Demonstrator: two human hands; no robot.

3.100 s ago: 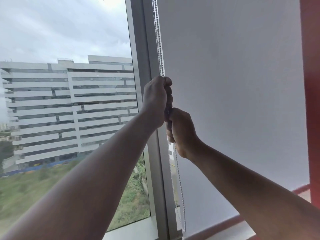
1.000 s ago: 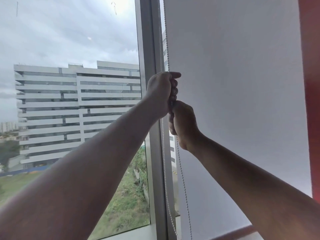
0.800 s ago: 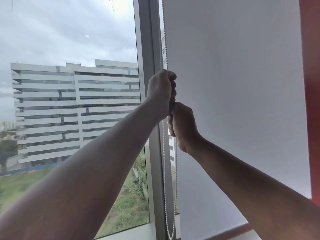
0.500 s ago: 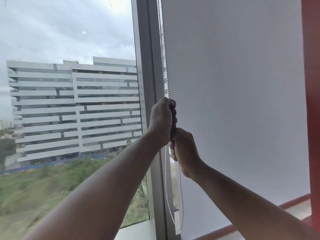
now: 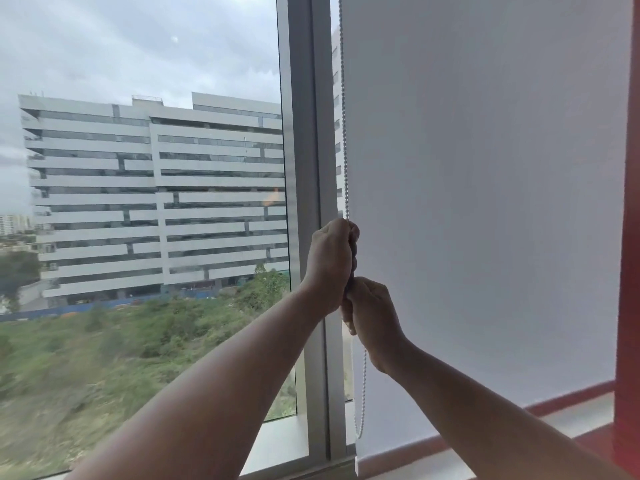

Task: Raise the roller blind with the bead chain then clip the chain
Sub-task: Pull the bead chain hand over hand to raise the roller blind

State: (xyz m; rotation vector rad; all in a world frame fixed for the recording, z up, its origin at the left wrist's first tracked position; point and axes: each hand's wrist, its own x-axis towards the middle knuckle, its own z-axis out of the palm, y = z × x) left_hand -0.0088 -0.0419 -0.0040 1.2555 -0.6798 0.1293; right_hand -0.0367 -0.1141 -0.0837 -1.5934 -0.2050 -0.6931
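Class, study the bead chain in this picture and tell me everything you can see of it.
The bead chain is a thin string of small pale beads, plastic or metal by its look. It hangs nearly straight down along the left edge of the white roller blind, beside the grey window frame. The left hand grips it above, the right hand just below. Beneath them it hangs slack, its loop ending near the blind's bottom edge.

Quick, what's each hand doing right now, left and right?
Left hand: closed in a fist round the bead chain, the upper grip.
Right hand: closed round the same chain, just below the left.
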